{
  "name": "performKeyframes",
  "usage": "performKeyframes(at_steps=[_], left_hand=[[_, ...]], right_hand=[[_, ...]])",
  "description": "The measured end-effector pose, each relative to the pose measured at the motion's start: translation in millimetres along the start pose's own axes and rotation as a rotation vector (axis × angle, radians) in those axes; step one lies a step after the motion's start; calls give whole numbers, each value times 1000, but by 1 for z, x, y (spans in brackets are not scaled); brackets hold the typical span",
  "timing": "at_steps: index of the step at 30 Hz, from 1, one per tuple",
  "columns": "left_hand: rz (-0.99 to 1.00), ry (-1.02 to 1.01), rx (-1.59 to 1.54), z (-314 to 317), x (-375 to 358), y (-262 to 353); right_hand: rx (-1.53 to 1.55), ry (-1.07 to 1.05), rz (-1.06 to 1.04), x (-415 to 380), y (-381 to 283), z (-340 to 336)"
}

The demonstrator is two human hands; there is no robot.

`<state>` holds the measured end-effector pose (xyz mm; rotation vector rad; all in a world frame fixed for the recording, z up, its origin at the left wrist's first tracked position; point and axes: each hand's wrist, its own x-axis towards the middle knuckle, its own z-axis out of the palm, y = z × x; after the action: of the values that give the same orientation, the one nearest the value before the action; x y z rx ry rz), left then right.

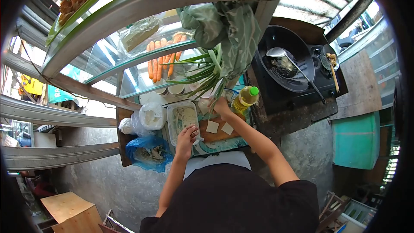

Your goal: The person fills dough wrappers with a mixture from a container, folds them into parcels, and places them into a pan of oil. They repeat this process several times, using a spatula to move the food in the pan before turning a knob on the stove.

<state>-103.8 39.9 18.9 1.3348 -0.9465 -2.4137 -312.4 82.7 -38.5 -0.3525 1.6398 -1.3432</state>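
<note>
My left hand (187,137) is over the near right edge of a clear plastic tub (174,134) holding a pale mixture, its fingers bent together; what they hold, if anything, is too small to make out. Farther forward, my right hand (221,107) reaches beside an oil bottle (246,98) with a green cap, below the hanging leaves of the green onions (211,77). Its fingertips are partly hidden. Two pale square wrappers (212,127) (227,128) lie on the wooden board (209,136) between my forearms.
A black wok (297,71) with a ladle sits on the stove at the right. Carrots (155,64) lie behind the glass ahead. Left of the tub are a white plastic bag (152,116) and a blue bag (148,152). A green cloth (239,39) hangs above.
</note>
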Motion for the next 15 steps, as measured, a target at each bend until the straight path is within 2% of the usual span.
performKeyframes(at_steps=[1,2,4,6,8,9,15], left_hand=[[6,2,-5,-4,-3,1],[1,33,-10,-8,-7,2],[1,67,-19,-18,-14,3],[28,109,-55,-29,-20,3],[37,120,-67,-43,-23,3],[38,128,-74,-49,-25,3],[61,197,-146,-65,-29,6]], right_hand=[[19,99,-78,22,10,9],[16,94,-80,33,5,15],[359,255,218,54,-5,24],[407,299,261,82,15,23],[193,438,167,135,73,13],[189,432,165,138,74,14],[-130,776,-109,139,81,26]])
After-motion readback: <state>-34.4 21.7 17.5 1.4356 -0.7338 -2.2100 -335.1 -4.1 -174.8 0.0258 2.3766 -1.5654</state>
